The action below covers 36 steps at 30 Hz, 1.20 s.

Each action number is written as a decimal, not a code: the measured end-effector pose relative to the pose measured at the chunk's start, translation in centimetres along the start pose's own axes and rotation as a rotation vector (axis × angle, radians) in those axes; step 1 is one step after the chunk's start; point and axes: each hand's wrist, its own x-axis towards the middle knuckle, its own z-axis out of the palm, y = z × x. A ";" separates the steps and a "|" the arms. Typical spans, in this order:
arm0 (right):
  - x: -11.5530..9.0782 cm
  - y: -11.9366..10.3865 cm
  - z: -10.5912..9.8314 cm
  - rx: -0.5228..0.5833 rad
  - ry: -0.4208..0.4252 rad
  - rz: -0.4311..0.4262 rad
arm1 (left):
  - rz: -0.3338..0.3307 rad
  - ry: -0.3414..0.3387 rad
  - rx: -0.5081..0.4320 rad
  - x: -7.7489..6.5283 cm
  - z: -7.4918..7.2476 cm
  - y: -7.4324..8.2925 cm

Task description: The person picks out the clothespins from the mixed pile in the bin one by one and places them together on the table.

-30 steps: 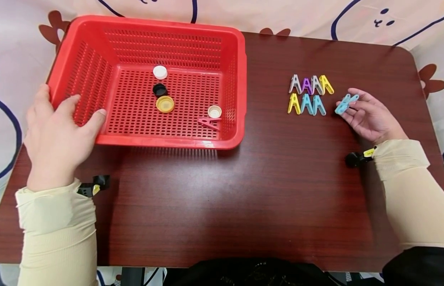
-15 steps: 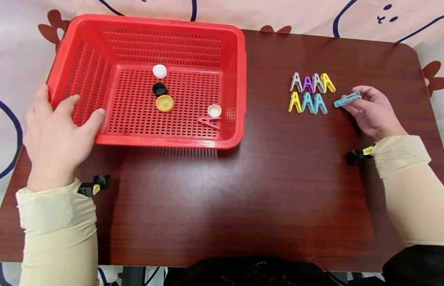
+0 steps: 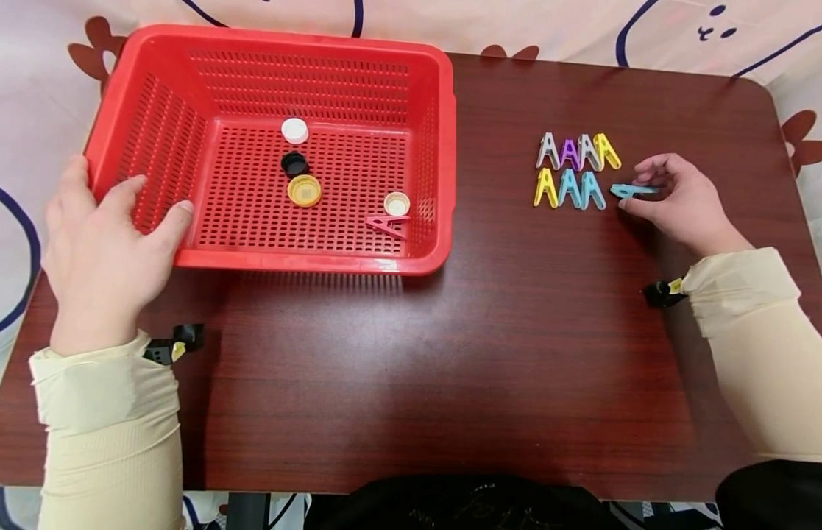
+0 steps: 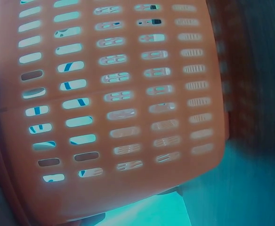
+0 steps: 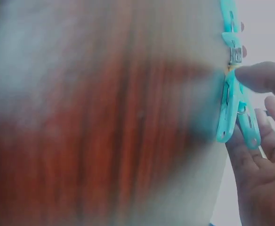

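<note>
At the right, my right hand [image 3: 689, 206] pinches a light blue clothespin [image 3: 628, 191] between thumb and fingers, low over the table beside the end of the lower row. In the right wrist view the held clothespin [image 5: 229, 108] has its two legs spread toward the palm. The lower row is a yellow clothespin [image 3: 546, 188] and two light blue clothespins [image 3: 580, 191]. Above it stand a grey, a purple, another grey and a yellow clothespin [image 3: 606, 152]. My left hand [image 3: 109, 250] grips the left side of the red basket [image 3: 305, 261], thumb over its near rim.
Inside the basket lie a white cap [image 3: 294, 131], a black cap [image 3: 294, 164], a yellow cap [image 3: 305, 191], a cream cap [image 3: 397, 204] and a pink clothespin [image 3: 387, 227]. The brown table [image 3: 450, 383] meets a patterned cloth [image 3: 550, 29] at the back.
My right hand has turned over from palm up and shifted slightly left, bringing the light blue clothespin level with the lower row's end. The left hand stays on the basket.
</note>
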 end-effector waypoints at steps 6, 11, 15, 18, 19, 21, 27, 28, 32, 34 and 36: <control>0.0 -0.4 -0.1 -0.166 -0.011 -0.039 | -0.003 -0.001 -0.004 0.0 0.0 -0.1; 0.1 -0.4 -0.1 -0.232 -0.023 -0.020 | 0.013 0.011 0.000 0.0 0.2 -0.3; 0.2 -0.2 -0.1 -0.245 -0.014 0.009 | 0.012 0.007 0.003 0.1 0.2 -0.2; 0.3 -0.3 -0.1 -0.238 -0.009 0.028 | 0.008 0.002 0.005 0.1 0.1 0.0; 0.3 -0.4 -0.1 -0.235 -0.013 0.034 | 0.006 0.001 0.006 0.1 0.1 0.0; 0.4 -0.7 0.0 -0.224 -0.018 0.043 | 0.004 0.001 0.008 0.1 0.1 0.0; 0.6 -1.3 0.4 -0.187 -0.003 0.042 | 0.003 -0.003 0.009 0.1 0.0 0.1; 0.6 -1.3 0.5 -0.181 -0.001 0.040 | 0.001 -0.005 0.010 0.2 0.0 0.2; 0.6 -1.6 0.7 -0.152 -0.004 0.038 | -0.008 -0.010 0.007 0.1 0.0 0.2; 0.6 -1.7 0.8 -0.143 -0.007 0.041 | -0.010 -0.009 0.005 0.1 -0.1 0.2; 0.7 -1.8 0.9 -0.138 -0.007 0.041 | -0.008 -0.007 0.004 0.0 0.0 0.2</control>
